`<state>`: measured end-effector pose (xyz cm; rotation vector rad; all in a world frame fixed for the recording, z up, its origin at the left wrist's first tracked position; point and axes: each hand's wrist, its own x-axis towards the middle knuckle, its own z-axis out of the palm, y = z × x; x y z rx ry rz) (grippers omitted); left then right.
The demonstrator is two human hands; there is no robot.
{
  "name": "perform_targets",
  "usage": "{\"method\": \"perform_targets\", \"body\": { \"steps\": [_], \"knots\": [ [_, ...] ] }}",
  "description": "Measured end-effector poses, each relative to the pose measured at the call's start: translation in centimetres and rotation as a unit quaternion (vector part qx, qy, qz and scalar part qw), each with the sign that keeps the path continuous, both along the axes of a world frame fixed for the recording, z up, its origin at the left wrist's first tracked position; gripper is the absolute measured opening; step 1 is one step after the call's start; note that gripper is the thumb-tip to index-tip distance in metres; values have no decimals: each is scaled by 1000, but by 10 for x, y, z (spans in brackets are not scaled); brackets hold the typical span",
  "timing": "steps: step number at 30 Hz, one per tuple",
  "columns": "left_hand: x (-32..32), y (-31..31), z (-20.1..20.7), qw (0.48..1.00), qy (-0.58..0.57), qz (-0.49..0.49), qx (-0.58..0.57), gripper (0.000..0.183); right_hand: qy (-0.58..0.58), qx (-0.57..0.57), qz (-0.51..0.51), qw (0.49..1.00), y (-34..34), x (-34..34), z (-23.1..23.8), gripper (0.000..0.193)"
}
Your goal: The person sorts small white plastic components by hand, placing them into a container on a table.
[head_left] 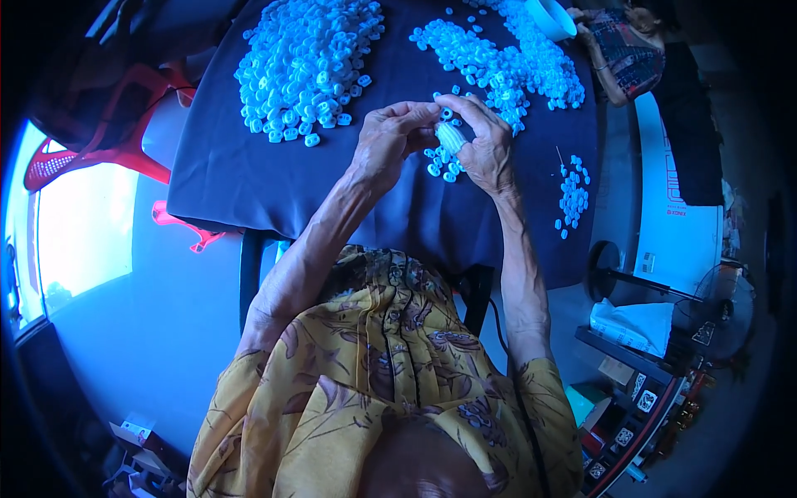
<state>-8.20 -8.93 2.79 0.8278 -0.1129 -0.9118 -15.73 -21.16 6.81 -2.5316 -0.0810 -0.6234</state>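
My left hand [383, 143] is over the dark cloth, thumb and fingers pinched together. What they hold, if anything, is too small to make out. Close beside it, my right hand [491, 151] curls around a pale, ribbed, oval object [451, 139]. Its thumb and forefinger reach toward the left fingertips. Between the hands shows a small ring-like piece [447, 114]. Several small rounded white pieces with dark centre marks [449, 176] lie on the cloth just below the fingers. In the blue light, everything pale looks bluish.
The table's dark cloth [249, 183] bears a large heap of white pieces [307, 62] at left and another heap [498, 70] at right. A white bowl [551, 18] sits at the far right. A small group of pieces [573, 195] lies near the right edge. Another person [628, 54] is beyond it.
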Motion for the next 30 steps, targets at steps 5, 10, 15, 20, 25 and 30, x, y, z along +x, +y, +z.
{"method": "perform_targets", "body": {
  "steps": [5,10,15,20,25,30],
  "knots": [
    [-3,-1,1,1000,-8,18,9,16,56,56,-68,995,7,-1,4,36],
    [-2,-3,-2,1000,19,-1,-6,17,28,-143,-45,988,1,-1,2,32],
    [0,-4,-6,1000,15,-13,15,18,44,-184,-26,982,-3,-1,1,31],
    [2,-4,-12,999,-5,-33,17,18,59,-195,5,979,-12,3,-8,27],
    [1,-5,-12,999,2,-28,15,16,19,-185,36,982,-18,5,-14,25],
    [4,-5,-15,998,54,-26,1,18,34,-185,40,981,-21,6,-17,25]
  ]
}}
